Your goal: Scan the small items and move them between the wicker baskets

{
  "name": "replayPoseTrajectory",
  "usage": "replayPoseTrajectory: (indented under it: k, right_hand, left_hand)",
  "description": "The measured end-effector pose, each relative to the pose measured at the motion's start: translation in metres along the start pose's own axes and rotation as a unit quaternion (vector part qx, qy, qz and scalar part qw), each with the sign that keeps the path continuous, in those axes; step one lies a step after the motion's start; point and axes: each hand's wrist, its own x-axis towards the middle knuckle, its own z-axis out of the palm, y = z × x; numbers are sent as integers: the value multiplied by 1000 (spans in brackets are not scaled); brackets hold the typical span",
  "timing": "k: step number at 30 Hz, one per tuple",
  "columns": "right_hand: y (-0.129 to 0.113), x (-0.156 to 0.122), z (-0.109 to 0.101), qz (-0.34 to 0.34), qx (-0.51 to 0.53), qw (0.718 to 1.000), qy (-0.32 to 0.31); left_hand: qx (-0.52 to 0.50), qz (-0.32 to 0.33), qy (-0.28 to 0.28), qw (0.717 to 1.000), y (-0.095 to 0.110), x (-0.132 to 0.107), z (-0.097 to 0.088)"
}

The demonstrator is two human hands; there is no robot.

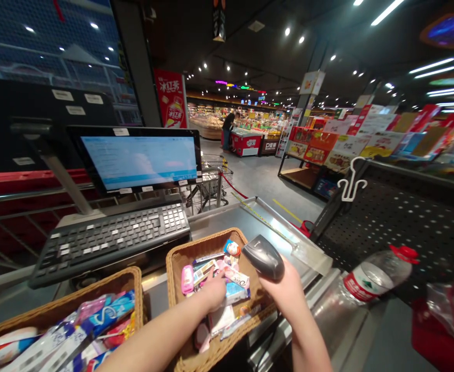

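From where I stand, the wicker basket (196, 247) with small packages sits on the metal table (227, 219). In it, the left hand (214, 290) has its fingers stretched over the packages; whether they grip one, I cannot tell. The right hand (283, 284) has its fingers wrapped around a black barcode scanner (263, 257), at the basket's two o'clock. Reckoned from this basket, the keyboard (122, 237) is at ten o'clock, the lit monitor (141, 160) at eleven, a red-capped plastic bottle (378, 276) at three, and a second filled basket (138, 294) about half past eight.
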Motion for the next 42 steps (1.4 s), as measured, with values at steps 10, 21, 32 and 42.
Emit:
replayPoseTrajectory:
  k: [10, 21, 32, 42]
  right_hand:
    - [3, 1, 0, 8, 18, 1000, 15]
    - [-28, 5, 22, -59, 17, 998, -10]
    - [-63, -3, 45, -96, 35, 994, -35]
    - [-93, -21, 69, -156, 38, 984, -73]
  left_hand:
    - [28, -108, 135, 984, 1, -24, -81]
    - [41, -162, 350, 922, -10, -115, -170]
    - [2, -209, 358, 910, -28, -184, -199]
    - [80, -219, 398, 887, -32, -231, -196]
